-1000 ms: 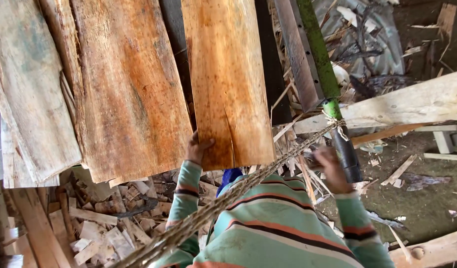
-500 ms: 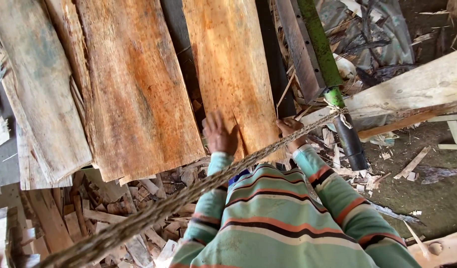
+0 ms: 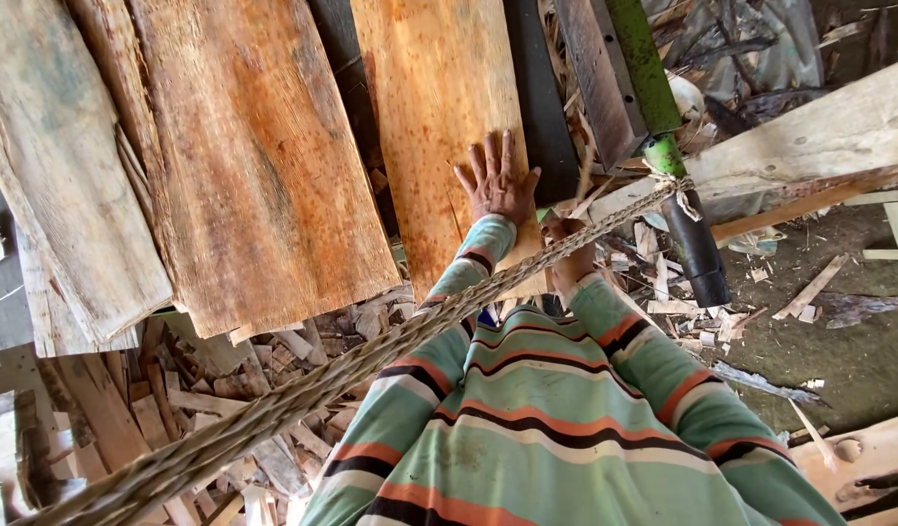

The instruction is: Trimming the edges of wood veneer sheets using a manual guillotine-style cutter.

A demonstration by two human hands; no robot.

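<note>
Our left hand (image 3: 497,185) has slid up, now splayed flat on the plank (image 3: 439,107); our right hand (image 3: 566,255) grips its lower edge.

You have three broad planks leaning ahead: a weathered grey plank (image 3: 54,185) at ten o'clock, a wide orange plank (image 3: 264,166) at eleven, a narrower orange plank (image 3: 439,107) at twelve. One twisted rope (image 3: 303,390), one green pole (image 3: 644,73), two hands.
</note>
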